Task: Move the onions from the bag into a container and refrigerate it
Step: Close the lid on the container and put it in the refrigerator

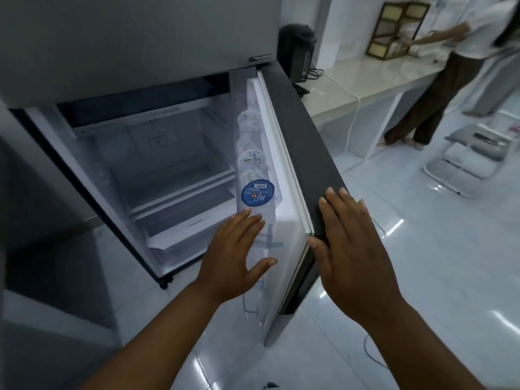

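Note:
The grey refrigerator (135, 40) stands at the left with its lower door (298, 136) swung open toward me. Bare white shelves (180, 178) show inside. My right hand (354, 249) lies flat on the door's dark outer face near its edge, fingers spread. My left hand (233, 254) is spread open beside the door's inner side, close to the door rack. Neither hand holds anything. No onions, bag or container are in view.
Several water bottles (257, 192) stand in the door rack. A counter (365, 83) at the right carries a black kettle (298, 49) and a wooden rack (399, 26). Another person (439, 80) stands at it. A folding step stool (472, 153) sits on the glossy tile floor.

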